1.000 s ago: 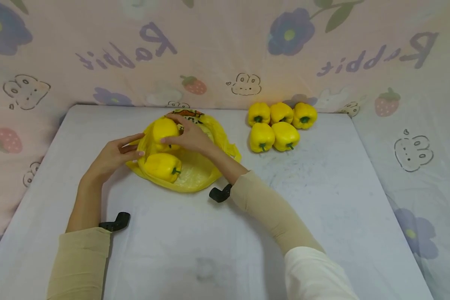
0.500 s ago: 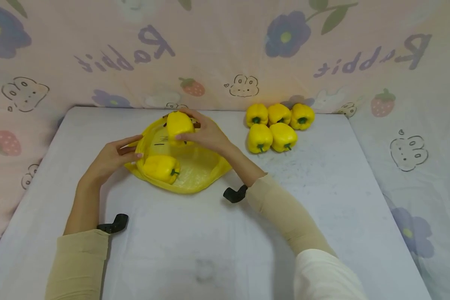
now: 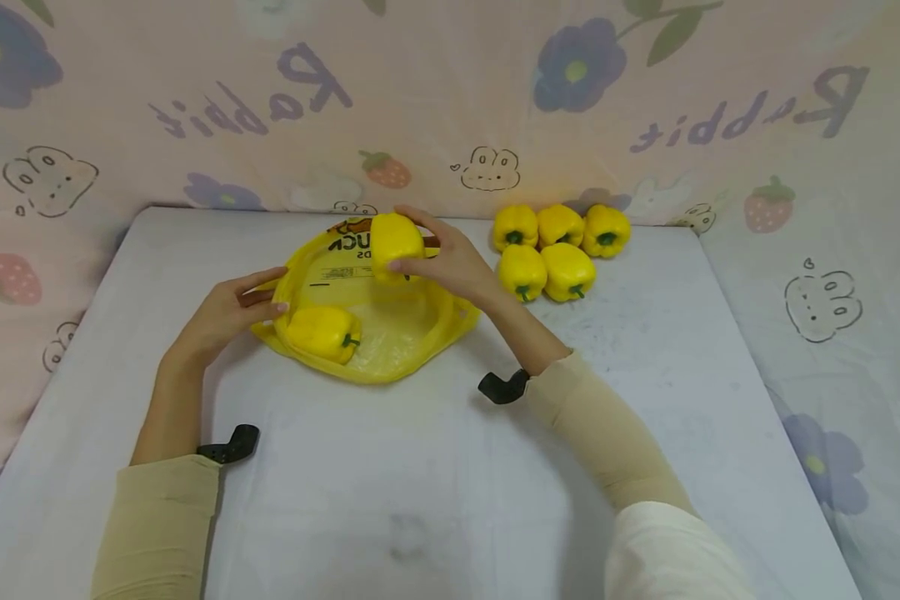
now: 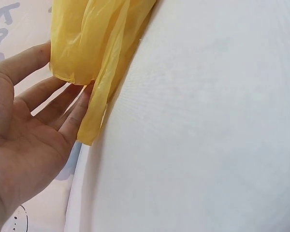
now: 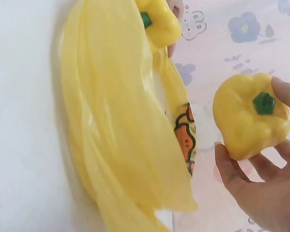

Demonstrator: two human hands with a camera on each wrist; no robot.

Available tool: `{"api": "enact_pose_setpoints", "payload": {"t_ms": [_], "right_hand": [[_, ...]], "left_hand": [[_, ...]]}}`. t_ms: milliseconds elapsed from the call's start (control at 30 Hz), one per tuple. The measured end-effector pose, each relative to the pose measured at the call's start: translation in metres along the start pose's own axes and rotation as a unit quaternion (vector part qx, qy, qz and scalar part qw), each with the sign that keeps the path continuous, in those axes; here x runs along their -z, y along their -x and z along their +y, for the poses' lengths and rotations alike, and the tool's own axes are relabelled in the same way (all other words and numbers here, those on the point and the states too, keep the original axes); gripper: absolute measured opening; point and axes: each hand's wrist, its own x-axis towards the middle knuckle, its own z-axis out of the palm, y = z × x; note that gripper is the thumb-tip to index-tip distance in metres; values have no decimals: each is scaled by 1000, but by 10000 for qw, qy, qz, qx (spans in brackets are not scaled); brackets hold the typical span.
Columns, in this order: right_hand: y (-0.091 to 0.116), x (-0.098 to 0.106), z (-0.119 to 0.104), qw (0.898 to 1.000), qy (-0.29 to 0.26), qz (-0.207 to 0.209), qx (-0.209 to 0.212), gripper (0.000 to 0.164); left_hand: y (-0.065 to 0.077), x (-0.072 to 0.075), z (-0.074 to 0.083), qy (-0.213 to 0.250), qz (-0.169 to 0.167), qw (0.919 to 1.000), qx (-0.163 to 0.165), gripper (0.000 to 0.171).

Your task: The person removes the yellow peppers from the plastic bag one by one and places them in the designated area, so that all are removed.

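Observation:
My right hand (image 3: pixel 450 260) holds a yellow bell pepper (image 3: pixel 396 246) with fingers and thumb around it, above the back right part of a yellow plastic bag (image 3: pixel 390 333). The right wrist view shows this pepper's green stem (image 5: pixel 264 103). The bag lies with its mouth spread wide, and another yellow bell pepper (image 3: pixel 321 333) rests on its side in the left part. At the bag's left rim my left hand (image 3: pixel 225 312) touches the plastic. In the left wrist view the left hand's fingers (image 4: pixel 43 94) are extended against the bag's side, some tips hidden by its folds.
Several yellow bell peppers (image 3: pixel 570 271) stand grouped in two rows at the back right of the white table (image 3: pixel 390 483). A printed cloth (image 3: pixel 450 100) hangs behind the table. Black wrist devices (image 3: pixel 232 444) stick out from both sleeves.
My right hand has lifted its pepper from beside the other one in the bag and carried it to the right. The left hand has stayed at the bag's left rim.

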Motion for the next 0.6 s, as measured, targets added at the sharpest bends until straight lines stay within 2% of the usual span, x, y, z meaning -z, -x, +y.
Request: {"api": "enact_pose_setpoints", "payload": {"t_ms": [167, 333, 600], "right_hand": [[7, 11, 4, 9998, -169, 117, 46, 76], [14, 20, 6, 9998, -73, 195, 71, 76], [28, 34, 11, 9993, -60, 324, 155, 72]], "left_hand": [[0, -2, -1, 67, 39, 10000, 45, 70], [0, 0, -1, 13, 50, 10000, 70, 70], [0, -2, -3, 155, 63, 9998, -81, 69]]}}
